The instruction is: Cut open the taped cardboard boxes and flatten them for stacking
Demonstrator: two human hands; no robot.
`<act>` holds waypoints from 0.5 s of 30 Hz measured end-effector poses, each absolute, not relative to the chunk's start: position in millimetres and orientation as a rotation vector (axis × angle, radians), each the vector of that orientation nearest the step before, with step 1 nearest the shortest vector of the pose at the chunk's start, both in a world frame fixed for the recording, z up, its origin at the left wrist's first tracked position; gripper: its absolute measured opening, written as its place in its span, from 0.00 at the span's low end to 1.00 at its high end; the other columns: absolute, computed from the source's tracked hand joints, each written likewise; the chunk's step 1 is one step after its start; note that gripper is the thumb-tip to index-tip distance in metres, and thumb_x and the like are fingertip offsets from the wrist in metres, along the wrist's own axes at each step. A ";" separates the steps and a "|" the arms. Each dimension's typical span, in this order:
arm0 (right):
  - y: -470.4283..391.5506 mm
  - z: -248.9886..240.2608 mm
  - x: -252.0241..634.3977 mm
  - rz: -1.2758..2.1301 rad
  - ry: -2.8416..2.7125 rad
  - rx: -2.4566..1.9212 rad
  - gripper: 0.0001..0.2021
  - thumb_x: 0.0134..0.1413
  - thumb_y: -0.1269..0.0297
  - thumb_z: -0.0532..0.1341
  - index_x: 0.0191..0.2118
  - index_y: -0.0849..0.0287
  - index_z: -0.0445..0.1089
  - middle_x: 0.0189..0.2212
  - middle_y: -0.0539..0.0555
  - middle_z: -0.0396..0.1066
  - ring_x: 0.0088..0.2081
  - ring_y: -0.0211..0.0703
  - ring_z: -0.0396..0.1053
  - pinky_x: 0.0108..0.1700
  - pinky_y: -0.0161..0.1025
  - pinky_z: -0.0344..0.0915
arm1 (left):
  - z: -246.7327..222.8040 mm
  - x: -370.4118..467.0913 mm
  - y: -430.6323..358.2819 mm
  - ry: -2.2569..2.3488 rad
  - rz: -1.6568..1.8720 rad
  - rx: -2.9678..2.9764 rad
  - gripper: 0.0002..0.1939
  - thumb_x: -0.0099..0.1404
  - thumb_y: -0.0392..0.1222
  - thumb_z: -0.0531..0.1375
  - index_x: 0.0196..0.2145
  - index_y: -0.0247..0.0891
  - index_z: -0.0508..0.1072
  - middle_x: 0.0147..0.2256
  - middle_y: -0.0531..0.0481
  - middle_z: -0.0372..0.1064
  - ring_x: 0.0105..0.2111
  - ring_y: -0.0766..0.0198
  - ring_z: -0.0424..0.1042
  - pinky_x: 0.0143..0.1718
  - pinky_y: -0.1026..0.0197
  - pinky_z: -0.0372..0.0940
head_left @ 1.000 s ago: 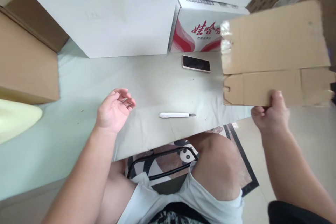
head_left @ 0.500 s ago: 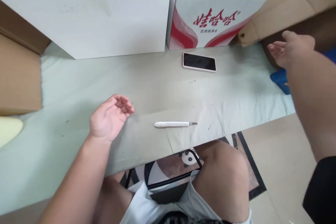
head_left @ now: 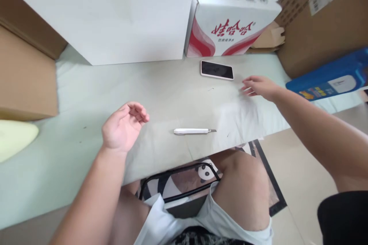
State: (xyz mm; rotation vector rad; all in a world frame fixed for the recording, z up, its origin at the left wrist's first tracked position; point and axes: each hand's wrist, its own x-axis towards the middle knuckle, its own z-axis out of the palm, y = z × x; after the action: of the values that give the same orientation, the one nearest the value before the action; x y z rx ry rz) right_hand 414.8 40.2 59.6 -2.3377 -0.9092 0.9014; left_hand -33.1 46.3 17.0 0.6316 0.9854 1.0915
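My left hand [head_left: 124, 125] rests palm up on the pale green cloth [head_left: 161, 92], its fingers loosely curled with nothing in them. To its right lies a craft knife [head_left: 191, 131] with a white handle, its short metal blade pointing right. My right hand [head_left: 258, 87] is over the cloth at the right, fingers apart and holding nothing. Just left of those fingers, a phone [head_left: 217, 70] with a dark screen and a pale pink case lies flat. Neither hand touches the knife or the phone.
A large white box [head_left: 138, 26] and a white-and-red carton [head_left: 230, 26] stand along the back. Cardboard boxes flank both sides [head_left: 25, 72]. At the right a blue bottle [head_left: 330, 78] lies on its side. A pale yellow object [head_left: 17, 138] sits at the left edge.
My right hand has come left and down from the cardboard at the right to beside the phone. The left hand keeps its pose. The view has shifted slightly, showing more of the blue bottle.
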 end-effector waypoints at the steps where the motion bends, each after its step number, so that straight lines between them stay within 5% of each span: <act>1: 42.6 67.3 399.8 0.924 -1.016 -2.330 0.03 0.63 0.73 0.62 0.36 0.60 0.71 0.29 0.53 0.77 0.25 0.36 0.73 0.30 0.36 0.66 | 18.1 -34.5 47.1 0.967 1.119 0.622 0.09 0.51 0.46 0.63 0.25 0.38 0.78 0.26 0.46 0.69 0.26 0.63 0.70 0.30 0.62 0.71; 9: 72.2 115.4 199.5 0.769 -2.170 -1.893 0.06 0.58 0.69 0.65 0.40 0.56 0.78 0.36 0.52 0.80 0.35 0.43 0.76 0.46 0.43 0.70 | 26.2 -56.3 51.7 0.887 1.400 0.493 0.07 0.52 0.45 0.61 0.24 0.38 0.72 0.22 0.52 0.63 0.22 0.68 0.65 0.25 0.67 0.63; 13: 96.4 119.0 68.5 0.674 -2.552 -1.406 0.13 0.62 0.71 0.59 0.49 0.59 0.77 0.53 0.57 0.77 0.40 0.42 0.76 0.49 0.43 0.72 | 31.7 -74.6 48.8 0.819 1.536 0.476 0.09 0.59 0.43 0.59 0.23 0.37 0.71 0.22 0.52 0.61 0.22 0.69 0.64 0.25 0.68 0.61; 15: 105.2 123.1 8.5 0.643 -2.642 -1.249 0.18 0.62 0.78 0.55 0.51 0.60 0.76 0.67 0.58 0.66 0.44 0.41 0.76 0.49 0.43 0.73 | 34.7 -84.1 49.4 0.797 1.616 0.394 0.14 0.64 0.42 0.55 0.21 0.38 0.66 0.20 0.53 0.57 0.21 0.68 0.61 0.24 0.67 0.59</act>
State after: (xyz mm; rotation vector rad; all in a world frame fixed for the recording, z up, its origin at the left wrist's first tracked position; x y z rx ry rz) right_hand 8.5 105.2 123.1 -1.2491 -2.6423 0.6434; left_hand -84.1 49.4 34.7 0.3942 0.7966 1.6159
